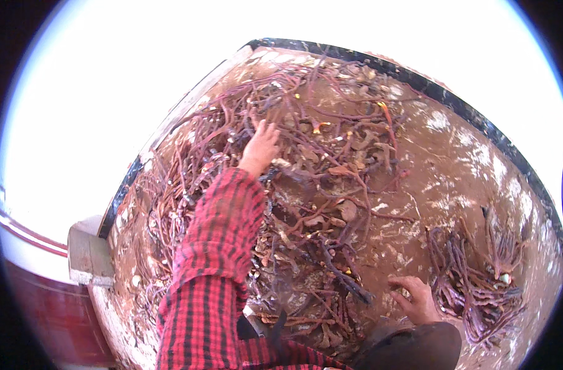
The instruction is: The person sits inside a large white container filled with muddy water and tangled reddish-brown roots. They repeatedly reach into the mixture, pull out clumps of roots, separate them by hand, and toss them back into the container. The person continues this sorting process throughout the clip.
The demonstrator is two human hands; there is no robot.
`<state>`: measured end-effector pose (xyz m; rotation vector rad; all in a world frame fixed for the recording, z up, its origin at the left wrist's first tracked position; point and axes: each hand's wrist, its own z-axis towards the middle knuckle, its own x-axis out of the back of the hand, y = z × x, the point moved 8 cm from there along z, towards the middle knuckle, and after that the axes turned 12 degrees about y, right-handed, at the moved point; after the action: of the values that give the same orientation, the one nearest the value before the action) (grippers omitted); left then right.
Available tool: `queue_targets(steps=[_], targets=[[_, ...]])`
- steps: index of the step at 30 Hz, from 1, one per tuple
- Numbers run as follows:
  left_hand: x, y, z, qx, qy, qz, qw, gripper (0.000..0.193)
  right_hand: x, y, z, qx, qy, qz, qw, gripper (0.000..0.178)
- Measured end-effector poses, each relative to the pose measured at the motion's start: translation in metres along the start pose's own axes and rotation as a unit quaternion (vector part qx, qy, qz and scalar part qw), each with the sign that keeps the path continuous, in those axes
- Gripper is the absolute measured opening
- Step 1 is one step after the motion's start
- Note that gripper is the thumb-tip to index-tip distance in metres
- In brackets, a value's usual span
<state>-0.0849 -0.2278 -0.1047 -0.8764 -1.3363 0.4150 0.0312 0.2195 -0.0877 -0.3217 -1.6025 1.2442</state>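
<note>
My left hand [261, 148], in a red-and-black checked sleeve, reaches far over a spread of long reddish-brown roots [217, 132]. Its fingers are stretched out and slightly apart, close above or touching the roots; which of the two I cannot tell. Nothing shows in its grasp. Low on the right is my right hand [415, 298], thumb and forefinger curved and apart with a gap between them. Just right of it lies a separate bunch of similar roots [472, 290]. A dark brown rounded shape [411, 348] hides the wrist and forearm below that hand.
The roots lie on a brown, soil-stained surface [411, 240] with whitish patches. A dark raised edge [479, 117] bounds its far and right sides. Short thick root pieces [346, 209] are mixed in at the middle. A grey block [90, 256] stands at the left edge.
</note>
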Motion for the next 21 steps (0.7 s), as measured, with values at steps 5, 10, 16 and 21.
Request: queue_targets(steps=[5,10,16,21], targets=[[0.063,-0.007,-0.006,-0.063,0.099,-0.109,0.987,0.011,0.000,0.023,0.002,-0.053,0.011,0.035,0.998,0.025],[0.186,0.004,-0.018,-0.037,0.193,-0.262,0.945,0.016,-0.004,0.004,0.034,0.025,0.028,0.060,0.998,0.025],[0.259,0.032,-0.030,0.029,0.197,-0.393,0.898,0.024,0.005,0.005,0.075,-0.075,0.140,0.230,0.960,0.028],[0.262,0.056,-0.041,0.090,0.165,-0.527,0.829,0.023,-0.020,0.010,0.084,-0.139,0.142,0.294,0.935,0.040]])
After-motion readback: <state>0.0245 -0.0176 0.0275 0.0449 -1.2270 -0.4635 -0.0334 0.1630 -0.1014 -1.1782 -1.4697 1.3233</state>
